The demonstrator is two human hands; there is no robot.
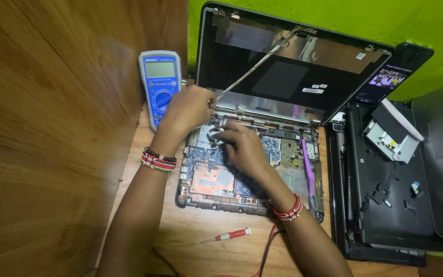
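An opened laptop base (206, 187) with its bare blue circuit board lies on the wooden table. Its lid (283, 72) stands up behind, screen panel removed, with a flat ribbon cable (255, 66) running diagonally across it. My left hand (188, 107) rests at the left hinge area, fingers closed near the cable's lower end. My right hand (242, 146) presses down on the board near the cooling fan at the upper left. Whether either hand pinches a small part is hidden by the fingers. Both wrists wear red beaded bracelets.
A blue multimeter (159, 82) leans at the back left beside a wooden wall panel (52, 138). A red-handled screwdriver (229, 235) and red test leads (267, 251) lie in front. A black laptop cover (385, 205) with loose parts lies on the right, a lit phone (393, 77) behind it.
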